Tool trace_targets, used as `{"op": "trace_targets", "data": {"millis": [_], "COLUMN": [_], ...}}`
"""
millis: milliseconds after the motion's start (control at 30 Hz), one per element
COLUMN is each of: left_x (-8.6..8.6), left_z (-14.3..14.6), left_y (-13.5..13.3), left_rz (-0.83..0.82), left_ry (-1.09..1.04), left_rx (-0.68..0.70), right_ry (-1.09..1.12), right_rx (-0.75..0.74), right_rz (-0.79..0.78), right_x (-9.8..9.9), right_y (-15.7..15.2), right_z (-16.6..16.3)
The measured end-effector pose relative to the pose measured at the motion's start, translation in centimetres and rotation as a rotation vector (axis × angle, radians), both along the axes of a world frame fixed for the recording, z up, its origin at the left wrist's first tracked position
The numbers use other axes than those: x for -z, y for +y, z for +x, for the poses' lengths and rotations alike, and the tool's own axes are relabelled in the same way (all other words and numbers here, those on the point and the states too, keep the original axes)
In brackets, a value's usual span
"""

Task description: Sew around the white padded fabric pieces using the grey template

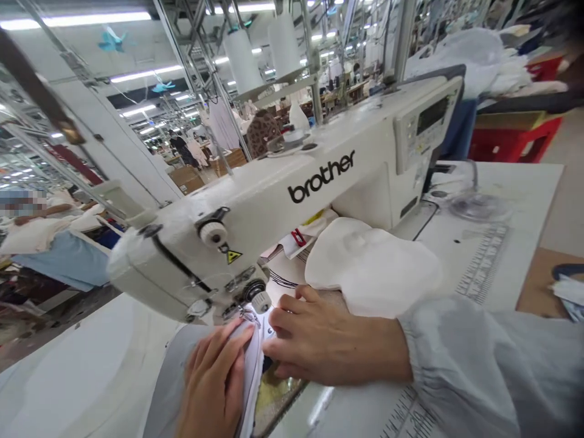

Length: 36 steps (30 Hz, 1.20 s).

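Observation:
A pale grey-white fabric piece [171,374] with a layered edge lies under the needle area of a white sewing machine [255,207]. My left hand [216,371] rests flat on this fabric, fingers stretched toward the presser foot [249,314]. On the other side of the fabric edge is my right hand [314,340], its fingers bent and apart, fingertips close to the needle plate. I see nothing held in it, though the undersides of its fingers are hidden. White smooth moulded pad pieces [378,264] lie just behind my right hand, under the machine arm.
Two white thread cones [243,61] stand behind the machine. A clear round dish [479,204] and printed rulers [483,261] are on the table's right. A red crate [515,140] with bagged goods stands beyond. Part of a person and piled cloth [68,255] are at left.

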State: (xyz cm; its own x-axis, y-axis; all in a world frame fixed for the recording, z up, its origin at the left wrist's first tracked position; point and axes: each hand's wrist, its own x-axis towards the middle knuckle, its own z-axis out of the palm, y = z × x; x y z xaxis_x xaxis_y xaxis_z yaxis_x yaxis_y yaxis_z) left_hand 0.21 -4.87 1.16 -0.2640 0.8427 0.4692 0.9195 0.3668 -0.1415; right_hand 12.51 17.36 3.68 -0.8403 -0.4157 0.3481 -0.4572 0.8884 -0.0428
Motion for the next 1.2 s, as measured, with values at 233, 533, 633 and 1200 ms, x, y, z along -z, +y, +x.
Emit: {"op": "trace_targets", "data": {"millis": [233, 533, 633, 1200], "left_x": [0.4, 0.3, -0.2, 0.6], "left_z": [-1.0, -1.0, 0.0, 2.9], "left_y": [-0.4, -0.1, 0.4, 0.6], "left_rz": [-0.004, -0.009, -0.029, -0.051], "left_ry": [-0.140, -0.154, -0.047, 0.099], "left_rx": [0.066, 0.110, 0.052, -0.213], "right_ry": [-0.030, -0.028, 0.022, -0.025], "right_rx": [-0.014, -0.026, -0.028, -0.003], "right_rz": [-0.001, -0.026, -0.041, -0.017], "right_x": [0.2, 0.2, 0.3, 0.0], "right_y": [0.2, 0.5, 0.6, 0.5], "right_z": [0.1, 0.0, 0.1, 0.4]}}
